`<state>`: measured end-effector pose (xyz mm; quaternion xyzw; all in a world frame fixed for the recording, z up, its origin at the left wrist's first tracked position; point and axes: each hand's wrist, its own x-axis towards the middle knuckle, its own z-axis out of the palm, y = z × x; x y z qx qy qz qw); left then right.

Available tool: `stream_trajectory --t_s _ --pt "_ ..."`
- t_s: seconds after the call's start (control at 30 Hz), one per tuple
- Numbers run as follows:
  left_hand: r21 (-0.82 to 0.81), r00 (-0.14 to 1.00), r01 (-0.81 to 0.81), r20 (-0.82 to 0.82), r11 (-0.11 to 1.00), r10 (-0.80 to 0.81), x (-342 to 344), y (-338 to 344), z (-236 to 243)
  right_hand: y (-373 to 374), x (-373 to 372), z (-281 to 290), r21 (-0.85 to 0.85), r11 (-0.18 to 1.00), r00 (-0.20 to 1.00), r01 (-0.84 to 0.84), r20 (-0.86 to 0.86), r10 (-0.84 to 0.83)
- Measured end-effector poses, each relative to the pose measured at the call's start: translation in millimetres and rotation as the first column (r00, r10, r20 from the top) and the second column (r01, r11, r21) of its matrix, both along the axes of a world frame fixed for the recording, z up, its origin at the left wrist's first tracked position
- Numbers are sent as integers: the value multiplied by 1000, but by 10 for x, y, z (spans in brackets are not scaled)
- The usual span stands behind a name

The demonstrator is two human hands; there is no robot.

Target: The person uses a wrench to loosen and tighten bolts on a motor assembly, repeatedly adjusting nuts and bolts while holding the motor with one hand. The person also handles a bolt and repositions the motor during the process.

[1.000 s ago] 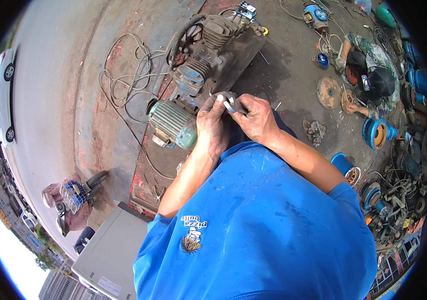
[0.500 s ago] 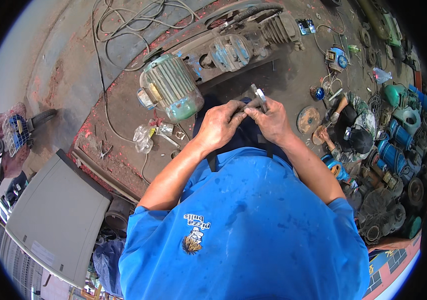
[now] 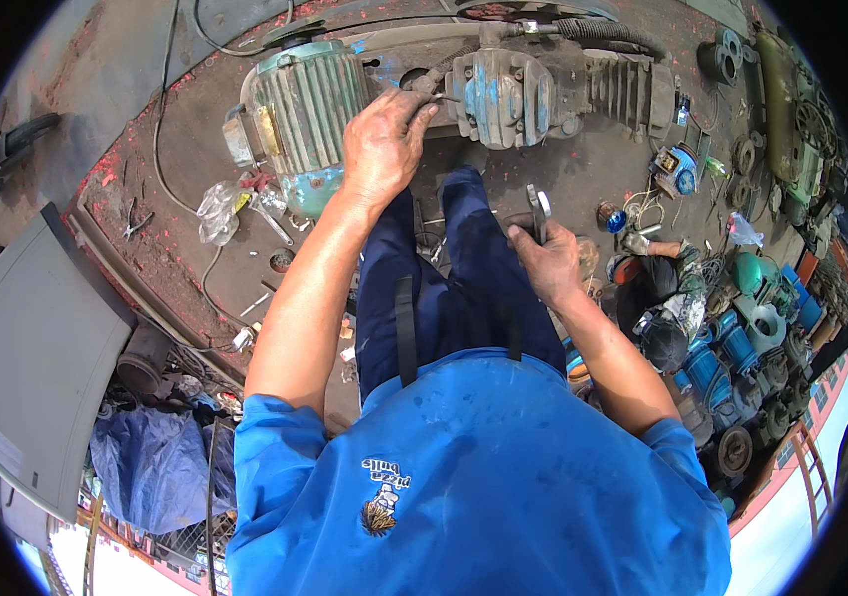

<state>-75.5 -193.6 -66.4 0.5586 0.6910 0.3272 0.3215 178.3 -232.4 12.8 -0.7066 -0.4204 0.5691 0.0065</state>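
My left hand [image 3: 384, 141] reaches forward to the compressor pump [image 3: 503, 97], its fingers pinched together beside the blue-stained housing. A short dark piece, too small to make out, shows at the fingertips. My right hand [image 3: 551, 264] is closed round a metal wrench [image 3: 540, 207], its shiny head pointing up and away from me, held out over the ground right of my knees. Left of the pump stands the green finned electric motor [image 3: 307, 111]. A small dark gap lies between motor and pump, next to my left fingers.
Pliers [image 3: 134, 221] and a clear plastic bag [image 3: 220, 211] lie on the ground at left. A grey panel [image 3: 41, 348] stands nearer on that side. At right a co-worker [image 3: 664, 318] crouches by piled motors and a blue pump [image 3: 680, 171].
My hands, together before, have parted: the left has gone forward to the pump, while the right keeps the wrench lower and to the right. The view has shifted, bringing my legs into sight.
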Motion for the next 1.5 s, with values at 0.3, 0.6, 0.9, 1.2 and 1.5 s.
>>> stream_trajectory --t_s 0.3,0.6,0.9,1.2,1.5 --pt "69 956 178 -250 982 -155 -19 367 -597 -297 220 -347 -116 993 999 39 10 -39" --pt "157 952 226 -245 961 -184 -76 365 -682 -391 80 -462 -113 993 998 42 -33 -45" --pt "185 918 292 -329 938 -220 -131 426 -714 -480 -8 -517 -127 991 998 35 -47 -42" --pt "206 888 337 -393 919 -238 -144 425 -693 -466 -27 -579 -135 989 998 -61 -13 60" --pt "152 991 129 -44 980 -123 6 261 -803 -33 -340 28 -82 986 949 -143 -295 113"
